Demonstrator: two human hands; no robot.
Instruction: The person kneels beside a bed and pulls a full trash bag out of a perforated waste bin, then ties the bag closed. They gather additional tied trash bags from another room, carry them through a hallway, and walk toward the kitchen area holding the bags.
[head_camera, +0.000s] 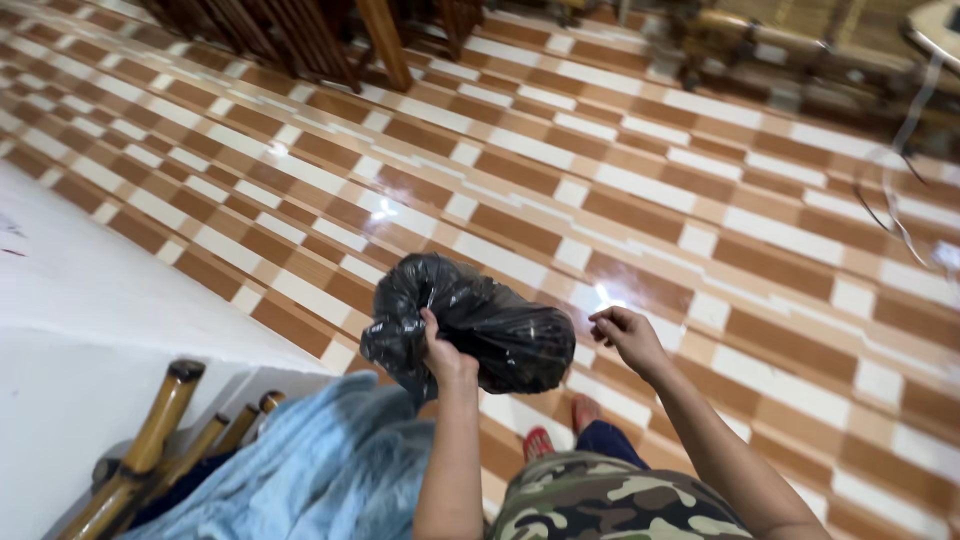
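A bulging black plastic bag (475, 325), glossy and crumpled, hangs in mid-air near the centre of the view, above a tiled floor (640, 190) and in front of the person whose head carries the camera. The left hand (447, 358) is clenched on the near, lower edge of the bag, fingers wrapped into the plastic and bearing its weight. The right hand (625, 335) floats just to the right of the bag, apart from it, fingers loosely curled and gripping nothing.

Both bare forearms rise from the bottom edge of the view. Below them shows the person's camouflage-patterned clothing (610, 505) in green, tan and brown, and beyond that a foot (584, 410) on the floor, with a red sandal (537, 443) just to its left.

To the left of the left arm lies a heap of pale blue cloth (320, 470), draped over a piece of bamboo furniture (150, 440) whose yellow-brown poles slant up at the near left corner. Beyond the bamboo a white surface (90, 300) fills the left side of the view.

The floor spreads away to the far edge in a pattern of brown, orange and white tiles, shiny enough to catch spots of light. At the far left stand dark wooden furniture legs (320, 40), and at the far right sit more furnishings, blurred and hard to make out.
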